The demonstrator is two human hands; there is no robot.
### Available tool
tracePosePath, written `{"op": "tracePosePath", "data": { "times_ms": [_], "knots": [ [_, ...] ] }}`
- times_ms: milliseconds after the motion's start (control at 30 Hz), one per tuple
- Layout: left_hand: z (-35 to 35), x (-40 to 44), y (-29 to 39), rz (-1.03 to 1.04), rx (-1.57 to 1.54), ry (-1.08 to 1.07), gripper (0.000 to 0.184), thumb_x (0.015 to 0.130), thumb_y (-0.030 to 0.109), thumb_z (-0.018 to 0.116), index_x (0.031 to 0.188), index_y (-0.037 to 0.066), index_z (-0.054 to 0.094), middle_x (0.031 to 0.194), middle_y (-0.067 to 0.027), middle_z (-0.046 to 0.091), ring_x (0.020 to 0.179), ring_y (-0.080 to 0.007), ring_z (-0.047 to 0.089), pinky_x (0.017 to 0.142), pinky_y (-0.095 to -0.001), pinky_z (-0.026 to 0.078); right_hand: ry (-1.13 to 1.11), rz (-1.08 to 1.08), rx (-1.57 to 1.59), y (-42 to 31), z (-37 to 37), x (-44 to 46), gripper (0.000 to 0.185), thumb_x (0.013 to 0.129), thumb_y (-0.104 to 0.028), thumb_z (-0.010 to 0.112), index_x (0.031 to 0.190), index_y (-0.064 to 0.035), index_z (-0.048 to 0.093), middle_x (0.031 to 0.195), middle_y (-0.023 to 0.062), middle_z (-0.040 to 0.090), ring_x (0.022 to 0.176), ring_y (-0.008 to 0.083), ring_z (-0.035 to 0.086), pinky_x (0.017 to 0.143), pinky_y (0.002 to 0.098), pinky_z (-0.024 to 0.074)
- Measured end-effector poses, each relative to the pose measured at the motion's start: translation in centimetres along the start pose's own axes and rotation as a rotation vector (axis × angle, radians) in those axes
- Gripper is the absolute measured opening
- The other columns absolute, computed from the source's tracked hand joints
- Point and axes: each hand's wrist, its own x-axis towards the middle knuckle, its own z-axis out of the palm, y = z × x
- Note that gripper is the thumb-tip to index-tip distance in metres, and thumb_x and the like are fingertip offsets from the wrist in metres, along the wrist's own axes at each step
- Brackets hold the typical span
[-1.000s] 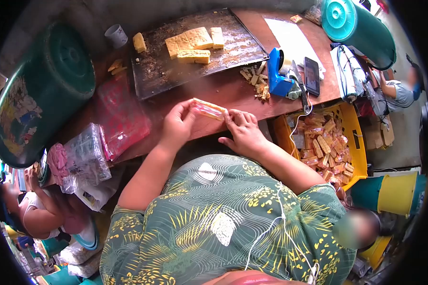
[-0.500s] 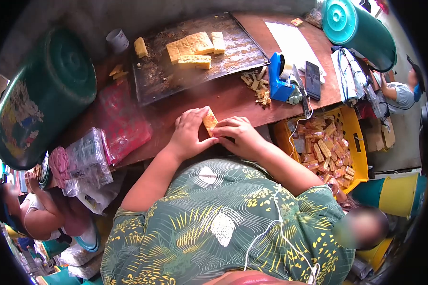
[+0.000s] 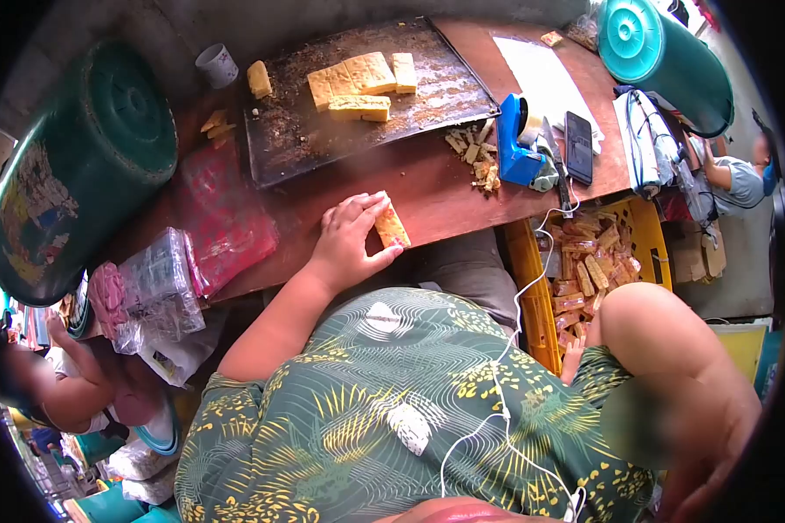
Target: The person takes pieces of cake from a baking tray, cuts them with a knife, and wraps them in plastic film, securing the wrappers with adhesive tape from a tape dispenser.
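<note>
At the table's near edge, my left hand (image 3: 351,240) is closed around one side of a cake bar (image 3: 392,228), thumb at its lower end and fingertips at its upper end. The bar seems to have a wrapper with red print on it. My right arm is bent sharply at the right, its elbow above the yellow crate's corner. My right hand (image 3: 702,499) is low at the edge of view, beside another person's blurred head (image 3: 641,423); its fingers are unclear. That person's small hand (image 3: 573,357) is by my sleeve.
A dark baking tray (image 3: 288,157) bears cake pieces (image 3: 353,77). Right of it are crumbs (image 3: 480,157), a blue tape dispenser (image 3: 516,144), a knife (image 3: 556,166) and a phone (image 3: 578,146). A yellow crate (image 3: 532,296) holds wrapped bars. Plastic bags (image 3: 161,275) lie left.
My right hand has let go of the cake bar and swung down to the right, beside the other person's head. My left hand still holds the bar. The small hand has moved left.
</note>
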Motion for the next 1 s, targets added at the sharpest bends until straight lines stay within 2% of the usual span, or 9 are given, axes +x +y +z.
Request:
{"op": "tracePosePath", "data": {
  "times_ms": [33,467,533,600,667,733,867,967,1000],
  "knots": [
    [0.0,0.0,0.0,0.001,-0.005,0.001,0.076,0.082,0.045,0.080,0.145,0.010,0.056,0.149,-0.0112,0.054,0.142,-0.0309,0.046,0.118,-0.0473,0.032,0.023,-0.091,-0.035,-0.4,0.5,0.2,0.019,0.082,0.013,0.059,0.076,-0.0025,0.068,0.073,0.0029,0.064,0.073,0.0215,0.067,0.067,0.0313,0.0571],
    [-0.1,0.0,-0.2,0.019,-0.021,0.012,0.075,0.083,0.045,0.080,0.144,0.009,0.057,0.148,-0.0122,0.055,0.140,-0.0320,0.048,0.116,-0.0469,0.035,-0.307,-0.204,-0.072,1.0,-2.0,1.6,0.013,0.080,0.004,0.066,0.086,-0.0061,0.067,0.082,-0.0007,0.067,0.083,0.0182,0.069,0.080,0.0310,0.0549],
    [-0.2,0.1,-0.1,0.020,-0.028,0.006,0.075,0.083,0.044,0.080,0.144,0.008,0.057,0.148,-0.0125,0.055,0.140,-0.0324,0.048,0.116,-0.0471,0.035,-0.360,-0.329,-0.012,2.8,-2.2,1.7,0.010,0.082,-0.001,0.064,0.090,-0.0079,0.066,0.085,-0.0027,0.066,0.087,0.0185,0.069,0.085,0.0319,0.0536],
    [-0.2,0.0,-0.2,0.023,-0.020,0.009,0.075,0.082,0.044,0.081,0.144,0.008,0.057,0.148,-0.0125,0.054,0.140,-0.0323,0.048,0.116,-0.0472,0.035,-0.225,-0.353,-0.111,3.5,-0.6,1.9,0.007,0.084,-0.002,0.061,0.083,-0.0085,0.064,0.083,-0.0028,0.064,0.084,0.0171,0.068,0.080,0.0314,0.0537],
    [-0.2,0.0,-0.2,0.015,-0.022,0.001,0.075,0.082,0.043,0.081,0.144,0.008,0.057,0.149,-0.0123,0.054,0.140,-0.0319,0.048,0.116,-0.0474,0.035,-0.094,-0.061,-0.213,-0.5,0.8,1.5,0.014,0.080,0.008,0.066,0.077,-0.0053,0.066,0.079,0.0012,0.067,0.076,0.0148,0.068,0.072,0.0292,0.0567],
    [-0.2,0.0,-0.2,0.020,-0.030,0.000,0.075,0.082,0.043,0.081,0.144,0.008,0.057,0.149,-0.0122,0.054,0.140,-0.0318,0.048,0.116,-0.0475,0.034,-0.011,0.078,-0.240,-1.4,0.9,1.4,0.018,0.078,0.013,0.069,0.075,-0.0043,0.068,0.077,0.0024,0.068,0.072,0.0133,0.068,0.068,0.0276,0.0580],
    [-0.2,-0.1,-0.1,0.018,-0.030,-0.002,0.074,0.082,0.042,0.082,0.143,0.007,0.057,0.149,-0.0120,0.055,0.140,-0.0314,0.048,0.116,-0.0477,0.035,-0.030,0.070,-0.274,-1.9,-1.1,0.4,0.018,0.079,0.011,0.071,0.077,-0.0066,0.069,0.080,-0.0005,0.070,0.073,0.0115,0.068,0.068,0.0260,0.0570],
    [-0.2,-0.1,-0.2,0.028,-0.032,0.004,0.075,0.082,0.042,0.081,0.144,0.008,0.057,0.149,-0.0121,0.055,0.140,-0.0314,0.048,0.116,-0.0477,0.035,-0.234,-0.148,-0.192,-2.4,-2.9,-0.3,0.014,0.081,0.006,0.070,0.084,-0.0077,0.069,0.083,-0.0021,0.069,0.076,0.0105,0.068,0.072,0.0265,0.0550],
    [-0.2,-0.1,-0.2,0.032,-0.033,0.006,0.075,0.082,0.042,0.081,0.144,0.008,0.057,0.149,-0.0122,0.055,0.140,-0.0314,0.049,0.116,-0.0477,0.035,-0.341,-0.314,-0.098,-1.8,-2.8,-0.8,0.013,0.079,0.004,0.067,0.084,-0.0077,0.066,0.083,-0.0016,0.067,0.079,0.0116,0.068,0.076,0.0282,0.0543]
  ]
}}
